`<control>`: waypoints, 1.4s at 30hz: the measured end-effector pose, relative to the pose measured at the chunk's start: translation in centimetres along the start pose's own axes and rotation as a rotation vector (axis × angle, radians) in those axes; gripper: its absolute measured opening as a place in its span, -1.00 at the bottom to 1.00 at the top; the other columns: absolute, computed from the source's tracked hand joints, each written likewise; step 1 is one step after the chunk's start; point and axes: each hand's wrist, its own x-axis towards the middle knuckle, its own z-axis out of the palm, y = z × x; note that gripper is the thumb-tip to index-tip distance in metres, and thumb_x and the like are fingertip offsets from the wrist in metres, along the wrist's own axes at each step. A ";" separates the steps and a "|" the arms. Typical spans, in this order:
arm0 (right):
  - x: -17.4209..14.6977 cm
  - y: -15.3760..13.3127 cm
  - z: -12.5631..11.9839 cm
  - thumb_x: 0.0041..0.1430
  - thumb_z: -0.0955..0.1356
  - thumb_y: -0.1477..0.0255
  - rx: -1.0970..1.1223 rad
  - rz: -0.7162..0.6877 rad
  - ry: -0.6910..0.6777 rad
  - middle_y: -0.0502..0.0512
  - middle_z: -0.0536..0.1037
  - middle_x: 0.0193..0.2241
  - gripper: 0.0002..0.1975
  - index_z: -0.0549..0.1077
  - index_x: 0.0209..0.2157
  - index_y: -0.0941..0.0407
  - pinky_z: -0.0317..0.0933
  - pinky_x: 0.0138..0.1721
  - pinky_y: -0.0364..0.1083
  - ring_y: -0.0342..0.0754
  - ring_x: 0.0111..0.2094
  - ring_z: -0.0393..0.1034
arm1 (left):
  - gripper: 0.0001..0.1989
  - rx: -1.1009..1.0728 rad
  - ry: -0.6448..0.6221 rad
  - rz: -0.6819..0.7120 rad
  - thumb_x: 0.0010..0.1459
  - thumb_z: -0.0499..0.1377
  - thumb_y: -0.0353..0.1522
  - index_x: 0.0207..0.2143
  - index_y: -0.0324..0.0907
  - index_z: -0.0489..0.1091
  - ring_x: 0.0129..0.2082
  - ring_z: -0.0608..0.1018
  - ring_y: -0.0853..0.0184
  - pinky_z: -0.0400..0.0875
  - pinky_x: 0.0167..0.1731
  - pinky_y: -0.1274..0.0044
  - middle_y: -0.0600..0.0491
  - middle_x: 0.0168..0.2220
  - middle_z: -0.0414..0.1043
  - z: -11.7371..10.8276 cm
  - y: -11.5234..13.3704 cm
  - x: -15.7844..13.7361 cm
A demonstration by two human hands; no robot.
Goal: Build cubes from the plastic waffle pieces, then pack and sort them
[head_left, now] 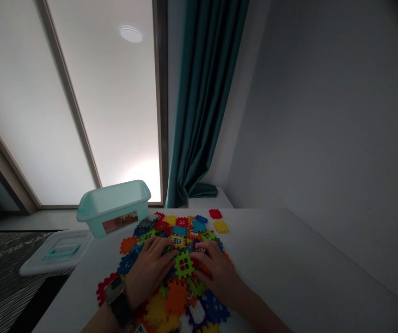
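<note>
A lime-green interlocking plastic tile with a window cut-out lies between my two hands, over a pile of similar notched tiles. My left hand, with a dark watch on its wrist, grips the tile's left edge with bent fingers. On the other side, my right hand has its fingertips curled at the tile's right edge. A purple tile with a white part shows by the right fingers. An orange tile and a yellow tile lie nearer to me. Parts of the pile are hidden under both hands.
A mint-green plastic tub stands at the table's back left. Its pale lid lies to the left of the table. A red tile and a yellow tile sit apart at the back. A teal curtain hangs behind the white table.
</note>
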 end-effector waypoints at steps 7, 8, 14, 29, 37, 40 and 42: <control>-0.1 -0.2 -0.3 0.07 0.42 0.57 0.023 0.060 -0.053 0.17 0.36 0.06 -0.54 0.36 0.01 0.03 0.34 0.10 0.12 0.12 0.14 0.28 | -0.76 -0.080 -0.024 -0.047 0.36 0.02 -0.42 -0.11 -0.10 0.48 -0.08 0.46 0.16 0.45 -0.06 0.29 -0.04 -0.09 0.43 0.7 0.0 -0.4; -0.1 -0.4 -0.4 0.06 0.42 0.57 0.025 0.063 -0.059 0.17 0.36 0.06 -0.56 0.37 -0.01 0.04 0.33 0.10 0.11 0.13 0.14 0.27 | -0.76 -0.087 -0.025 -0.053 0.36 0.02 -0.42 -0.12 -0.11 0.49 -0.08 0.46 0.16 0.45 -0.06 0.29 -0.04 -0.09 0.43 0.7 0.0 -0.4; 0.2 -1.0 -0.5 -0.05 0.42 0.60 0.032 0.054 -0.027 0.20 0.34 0.02 -0.56 0.35 -0.09 0.08 0.31 0.10 0.13 0.16 0.11 0.26 | -0.82 -0.097 -0.020 -0.073 0.34 0.06 -0.42 -0.20 -0.11 0.47 -0.09 0.46 0.17 0.42 -0.05 0.29 -0.02 -0.11 0.43 0.6 -0.1 -0.5; 0.1 -0.8 -0.4 -0.04 0.43 0.57 0.003 0.051 0.044 0.21 0.38 -0.03 -0.61 0.34 -0.14 0.08 0.34 0.02 0.12 0.18 0.05 0.30 | -0.51 -0.056 -0.087 -0.051 0.00 0.33 -0.39 0.03 -0.10 0.38 -0.02 0.44 0.09 0.31 0.07 0.20 -0.04 0.00 0.41 0.9 -0.5 -0.7; 0.2 -0.1 -1.2 0.23 0.34 0.55 -0.010 -0.026 0.006 0.18 0.41 0.02 -0.63 0.35 0.05 0.02 0.34 0.08 0.09 0.09 0.09 0.31 | -0.46 -0.074 -0.078 -0.003 0.03 0.27 -0.41 0.11 -0.06 0.35 -0.03 0.43 0.10 0.31 0.08 0.20 -0.04 0.01 0.38 0.7 -1.1 -0.8; 0.2 -0.2 -1.2 0.26 0.33 0.55 -0.020 -0.056 -0.005 0.17 0.42 0.03 -0.66 0.37 0.05 0.01 0.35 0.07 0.07 0.09 0.10 0.31 | -0.48 -0.095 -0.098 0.001 0.01 0.26 -0.43 0.08 -0.06 0.37 -0.04 0.43 0.11 0.34 0.06 0.23 -0.04 0.00 0.39 0.3 -0.6 -0.5; 0.2 -0.2 -1.1 0.27 0.33 0.55 -0.015 -0.064 -0.019 0.17 0.42 0.04 -0.65 0.37 0.06 0.01 0.35 0.06 0.07 0.10 0.11 0.30 | -0.47 -0.103 -0.116 0.004 0.01 0.26 -0.45 0.08 -0.05 0.37 -0.04 0.43 0.11 0.35 0.05 0.25 -0.03 0.00 0.39 0.0 -0.3 -0.4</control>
